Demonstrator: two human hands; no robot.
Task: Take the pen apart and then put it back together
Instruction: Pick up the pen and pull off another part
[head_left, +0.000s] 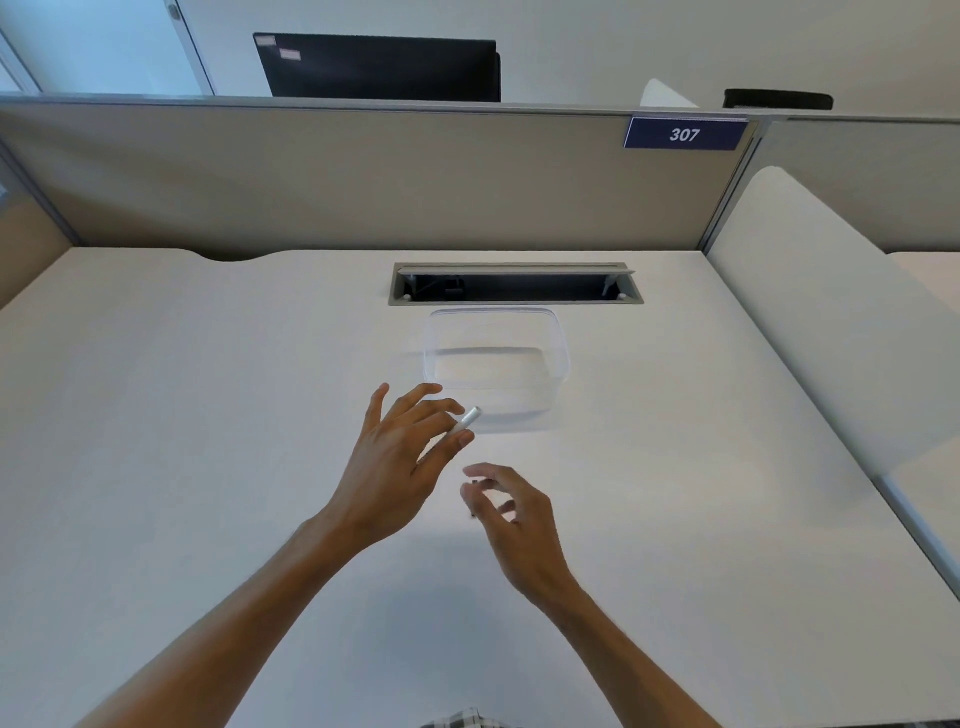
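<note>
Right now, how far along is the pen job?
The pen looks already apart: the left hand holds a pale barrel piece, while the right hand pinches a small dark part, too blurred to identify. The two pieces are not joined. The clear tub beyond looks empty. Whether this is late disassembly or early reassembly is unclear; joining the parts remains.

We see a clear tub (496, 358) on the white bench (208, 389), just in front of an open cable hatch (514, 285). Behind the partition (337, 176), tagged with a blue sign (684, 134) reading 307, stands a dark monitor (379, 67).
</note>
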